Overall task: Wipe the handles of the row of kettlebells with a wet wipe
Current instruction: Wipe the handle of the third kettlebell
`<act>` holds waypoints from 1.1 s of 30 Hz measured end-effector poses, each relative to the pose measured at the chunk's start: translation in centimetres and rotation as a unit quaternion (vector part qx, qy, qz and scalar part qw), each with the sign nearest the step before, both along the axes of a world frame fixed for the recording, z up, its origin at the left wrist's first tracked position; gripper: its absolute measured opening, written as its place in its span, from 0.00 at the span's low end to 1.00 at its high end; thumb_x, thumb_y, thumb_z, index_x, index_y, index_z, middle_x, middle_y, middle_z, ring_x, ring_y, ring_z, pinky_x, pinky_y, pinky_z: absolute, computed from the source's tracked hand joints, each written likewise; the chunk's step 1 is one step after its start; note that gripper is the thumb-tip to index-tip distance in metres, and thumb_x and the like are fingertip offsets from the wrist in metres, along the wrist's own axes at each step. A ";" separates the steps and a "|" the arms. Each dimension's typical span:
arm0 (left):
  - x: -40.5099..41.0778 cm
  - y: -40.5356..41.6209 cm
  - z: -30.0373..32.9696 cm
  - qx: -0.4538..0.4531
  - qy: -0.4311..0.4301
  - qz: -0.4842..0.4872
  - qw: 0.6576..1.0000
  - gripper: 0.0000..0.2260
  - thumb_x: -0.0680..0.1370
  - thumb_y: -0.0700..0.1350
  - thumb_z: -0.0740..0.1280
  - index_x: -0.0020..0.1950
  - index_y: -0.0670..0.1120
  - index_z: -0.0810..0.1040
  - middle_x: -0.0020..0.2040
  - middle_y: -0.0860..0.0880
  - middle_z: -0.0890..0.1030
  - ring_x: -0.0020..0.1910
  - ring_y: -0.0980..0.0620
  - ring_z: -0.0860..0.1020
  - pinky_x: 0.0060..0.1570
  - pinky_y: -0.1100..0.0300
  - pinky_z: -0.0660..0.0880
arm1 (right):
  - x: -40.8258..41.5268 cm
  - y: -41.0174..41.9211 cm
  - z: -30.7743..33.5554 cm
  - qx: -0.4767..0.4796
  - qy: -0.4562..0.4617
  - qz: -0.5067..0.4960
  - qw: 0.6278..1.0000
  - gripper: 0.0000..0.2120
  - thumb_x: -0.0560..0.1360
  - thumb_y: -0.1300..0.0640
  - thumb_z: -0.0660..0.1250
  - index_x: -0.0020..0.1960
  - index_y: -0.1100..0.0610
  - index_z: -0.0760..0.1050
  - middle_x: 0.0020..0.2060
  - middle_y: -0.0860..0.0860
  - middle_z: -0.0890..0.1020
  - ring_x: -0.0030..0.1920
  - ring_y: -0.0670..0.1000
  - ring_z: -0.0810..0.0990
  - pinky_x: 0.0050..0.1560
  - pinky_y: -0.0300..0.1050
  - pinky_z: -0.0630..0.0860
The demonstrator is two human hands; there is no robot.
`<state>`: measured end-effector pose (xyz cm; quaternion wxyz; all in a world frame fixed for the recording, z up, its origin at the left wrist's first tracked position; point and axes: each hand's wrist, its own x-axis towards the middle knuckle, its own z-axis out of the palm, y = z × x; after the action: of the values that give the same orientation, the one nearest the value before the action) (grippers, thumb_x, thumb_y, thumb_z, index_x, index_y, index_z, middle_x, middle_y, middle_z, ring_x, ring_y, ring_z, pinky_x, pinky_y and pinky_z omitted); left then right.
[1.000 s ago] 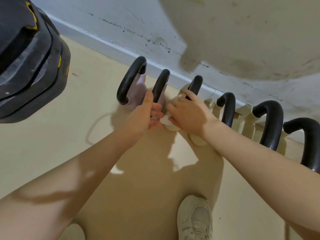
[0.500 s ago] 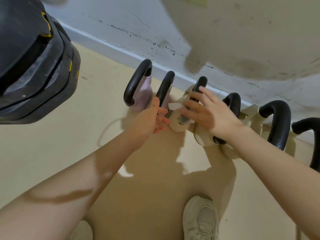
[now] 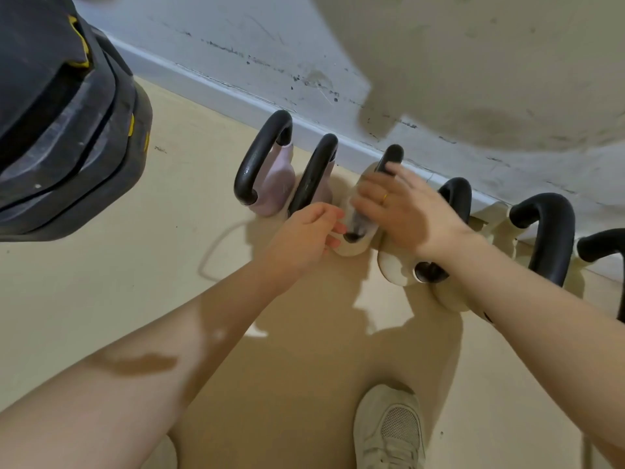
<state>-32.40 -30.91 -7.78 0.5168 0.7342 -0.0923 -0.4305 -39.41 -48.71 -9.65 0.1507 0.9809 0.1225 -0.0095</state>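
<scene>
Kettlebells, row of: six black loop handles are counted along the foot of the wall (image 3: 236,55), standing on the floor (image 3: 101,299). The two leftmost (image 3: 262,157) (image 3: 314,170) are carried on pale pink bodies; the third (image 3: 392,157), fourth (image 3: 456,194), fifth (image 3: 548,228) and sixth (image 3: 602,242) on cream bodies. The sixth is cut by the frame edge; more may lie beyond.

Handling: the bells are judged heavy and rigid, unlikely to shift under wiping; the handles look smooth and glossy, so likely slippery when wet.

Wet wipe (image 3: 362,225): one, judged thin, soft and limp, draped about the lower leg of the third handle. It is best held wrapped round the bar and slid along it.

Hands, two: the left hand (image 3: 304,235) is curled, fingertips pinching the wipe's lower end; the right hand (image 3: 402,211) lies spread over the third handle, its hold on the wipe cannot be told.

Also noted: one stack of dark weight plates (image 3: 61,113); one pale shoe (image 3: 389,431).
</scene>
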 end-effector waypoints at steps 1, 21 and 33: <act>-0.2 -0.1 0.0 0.006 -0.010 0.000 1.000 0.09 0.80 0.43 0.56 0.52 0.46 0.76 0.48 0.48 0.80 0.45 0.51 0.76 0.46 0.61 0.72 | 0.4 -0.5 0.1 0.037 -0.001 -0.050 0.998 0.16 0.67 0.64 0.68 0.55 0.58 0.77 0.54 0.55 0.81 0.63 0.59 0.75 0.69 0.54 0.59; 2.3 -5.1 0.8 0.108 -0.156 -0.158 0.969 0.15 0.73 0.48 0.69 0.57 0.44 0.77 0.52 0.47 0.82 0.52 0.50 0.79 0.57 0.56 0.74 | 3.0 -2.2 -0.5 0.144 0.018 -0.120 0.982 0.18 0.71 0.61 0.48 0.48 0.57 0.76 0.50 0.55 0.81 0.58 0.60 0.77 0.60 0.50 0.67; 3.0 -6.0 0.1 0.106 -0.159 -0.215 0.958 0.13 0.73 0.49 0.68 0.47 0.40 0.79 0.34 0.46 0.76 0.35 0.50 0.75 0.39 0.59 0.72 | 4.7 -1.0 -2.0 0.733 -0.024 -0.486 0.475 0.11 0.78 0.59 0.51 0.51 0.61 0.71 0.39 0.53 0.74 0.39 0.50 0.74 0.42 0.46 0.72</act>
<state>-29.42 -36.96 -7.65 0.3096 0.8069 -0.2827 -0.4160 -34.76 -49.67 -11.68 -0.6488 0.6366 -0.4155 0.0355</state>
